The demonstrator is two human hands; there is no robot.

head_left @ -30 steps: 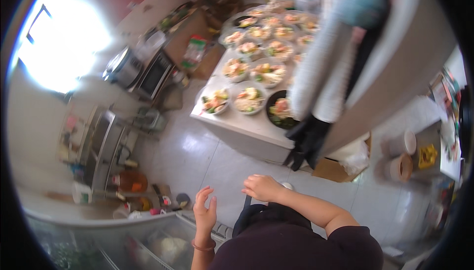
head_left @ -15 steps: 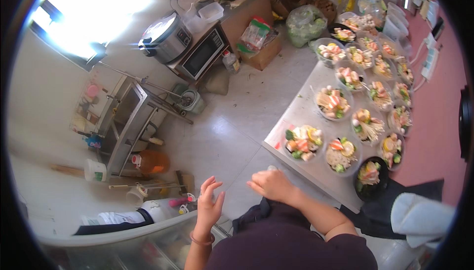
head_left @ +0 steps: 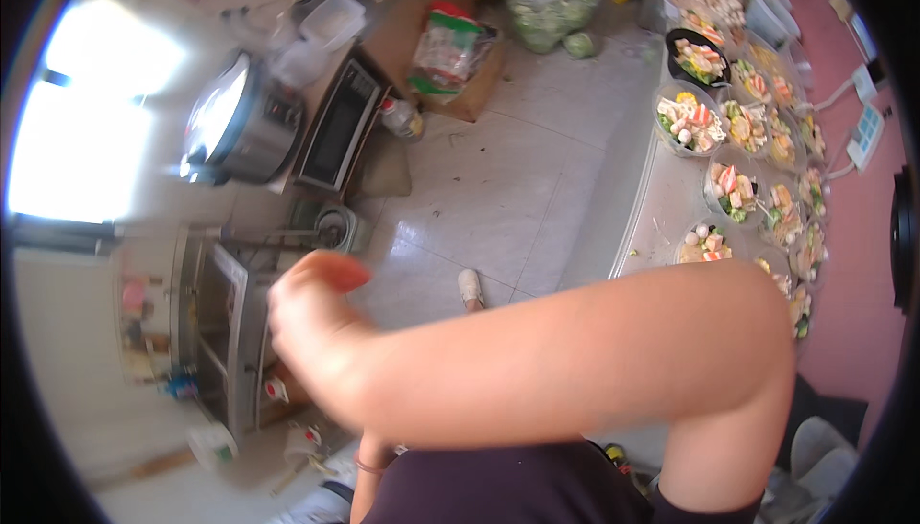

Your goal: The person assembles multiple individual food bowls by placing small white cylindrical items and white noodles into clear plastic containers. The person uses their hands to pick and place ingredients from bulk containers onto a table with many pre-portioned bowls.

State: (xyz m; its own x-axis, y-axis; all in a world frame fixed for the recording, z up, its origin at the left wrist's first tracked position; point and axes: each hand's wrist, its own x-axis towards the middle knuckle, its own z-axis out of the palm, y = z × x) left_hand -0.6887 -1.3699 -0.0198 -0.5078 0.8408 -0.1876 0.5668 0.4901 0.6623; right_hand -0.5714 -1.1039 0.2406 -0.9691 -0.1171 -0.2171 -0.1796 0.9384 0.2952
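Note:
My right forearm sweeps across the front of the view, from the right toward the left. At its end my right hand hangs in the air before the sink, bent at the wrist. Motion smears its fingers, and whether they hold anything cannot be made out. My left hand is hidden behind that forearm; only its wrist, with a reddish bracelet, shows below. On the table at the right stand several clear bowls of food and a black bowl, with vegetables and orange-and-white pieces in them. Neither hand visibly touches them.
A steel sink stands at the left, below a large cooker and a microwave. On the floor are a cardboard box with packets, a bag of green vegetables and a bucket. My shoe shows mid-floor.
My right hand has risen and swung left across my body, its forearm now covering my left hand. The view has shifted, and a shoe now shows on the floor.

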